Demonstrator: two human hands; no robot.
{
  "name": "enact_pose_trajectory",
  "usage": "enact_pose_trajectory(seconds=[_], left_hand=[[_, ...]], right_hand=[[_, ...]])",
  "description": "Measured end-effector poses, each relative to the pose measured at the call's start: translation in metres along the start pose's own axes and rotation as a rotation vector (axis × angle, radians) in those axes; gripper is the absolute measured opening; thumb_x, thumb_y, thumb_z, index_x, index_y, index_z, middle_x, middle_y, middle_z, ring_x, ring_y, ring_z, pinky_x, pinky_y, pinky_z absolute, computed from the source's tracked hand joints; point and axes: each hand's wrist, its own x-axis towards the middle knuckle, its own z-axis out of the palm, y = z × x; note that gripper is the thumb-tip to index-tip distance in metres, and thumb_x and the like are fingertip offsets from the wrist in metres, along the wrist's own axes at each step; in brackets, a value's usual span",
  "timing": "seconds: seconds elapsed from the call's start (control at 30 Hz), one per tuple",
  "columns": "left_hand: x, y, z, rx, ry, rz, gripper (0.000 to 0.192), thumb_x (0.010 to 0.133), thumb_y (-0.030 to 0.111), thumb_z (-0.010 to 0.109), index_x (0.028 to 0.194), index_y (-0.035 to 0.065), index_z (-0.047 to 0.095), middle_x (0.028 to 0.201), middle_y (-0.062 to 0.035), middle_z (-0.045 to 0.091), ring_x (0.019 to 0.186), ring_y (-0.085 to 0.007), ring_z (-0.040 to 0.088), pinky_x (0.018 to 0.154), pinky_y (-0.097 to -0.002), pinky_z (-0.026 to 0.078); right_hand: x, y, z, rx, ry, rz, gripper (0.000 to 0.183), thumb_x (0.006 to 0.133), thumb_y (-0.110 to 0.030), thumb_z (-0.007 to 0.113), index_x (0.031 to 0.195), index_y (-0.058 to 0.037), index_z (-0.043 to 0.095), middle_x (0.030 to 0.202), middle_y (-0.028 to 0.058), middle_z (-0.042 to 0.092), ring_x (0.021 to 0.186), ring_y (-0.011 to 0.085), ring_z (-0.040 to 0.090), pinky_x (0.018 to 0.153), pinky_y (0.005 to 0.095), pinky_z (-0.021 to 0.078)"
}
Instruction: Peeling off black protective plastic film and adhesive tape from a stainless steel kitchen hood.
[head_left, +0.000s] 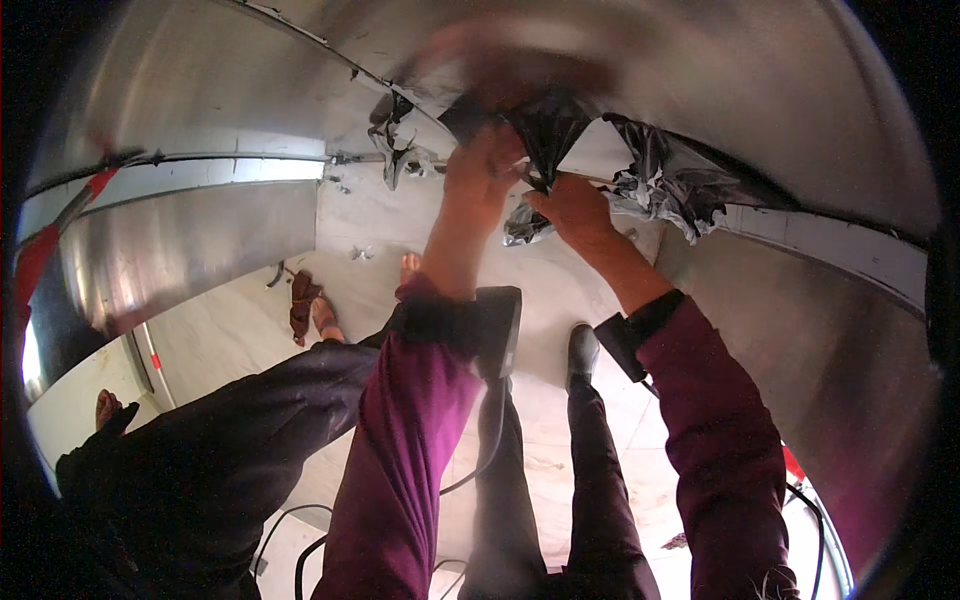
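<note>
A strip of black plastic film (551, 135) stretches down in a funnel shape from the lower edge of a brushed steel panel (697, 82). My right hand (577, 210) grips its gathered lower end, and a crumpled silver-backed piece (527, 223) hangs below the fingers. Beside it, my left hand (487, 161) is raised to the panel's edge with curled fingers against the film; what it holds is hidden. More torn film (664, 180) dangles to the right of my hands. Another ragged shred (390, 139) hangs at the left along a seam.
Close on my left is another person's dark-trousered leg (285, 405), with a hand (109, 409) farther out. Brown cloth (302, 304) lies on the pale floor (547, 300) near that person's foot (326, 315). A red-and-white pole (154, 360) leans at left. Cables (300, 559) trail below.
</note>
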Motion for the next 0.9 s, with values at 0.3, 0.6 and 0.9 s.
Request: enact_pose_trajectory(seconds=[0.3,0.6,0.9], left_hand=[[0.021,-0.025,0.027,0.768,0.423,0.271,0.024,0.081,0.020,0.038,0.086,0.0012,0.050,0.083,-0.0119,0.053,0.073,-0.0220,0.053,0.065,-0.0318,0.043],[0.012,-0.012,0.042,-0.076,0.327,0.151,0.029,0.080,0.021,0.039,0.087,-0.0065,0.046,0.085,-0.0167,0.053,0.073,-0.0244,0.054,0.058,-0.0348,0.046],[-0.002,-0.011,0.031,0.249,0.496,0.130,0.025,0.081,0.019,0.042,0.089,-0.0034,0.046,0.083,-0.0134,0.053,0.070,-0.0212,0.053,0.057,-0.0335,0.045]], right_hand=[[-0.005,-0.004,0.027,-0.011,0.054,-0.052,0.028,0.074,-0.024,0.051,0.094,-0.0046,0.051,0.085,0.0192,0.056,0.085,0.0340,0.053,0.068,0.0426,0.0436],[-0.030,-0.003,-0.034,1.169,-0.019,0.076,0.042,0.075,-0.030,0.055,0.106,-0.0029,0.049,0.096,0.0036,0.054,0.079,0.0128,0.051,0.069,0.0253,0.0389],[0.013,-0.005,-0.004,1.019,0.415,-0.055,0.031,0.075,-0.027,0.061,0.054,-0.0134,0.043,0.058,-0.0074,0.042,0.055,0.0042,0.038,0.053,0.0230,0.0348]])
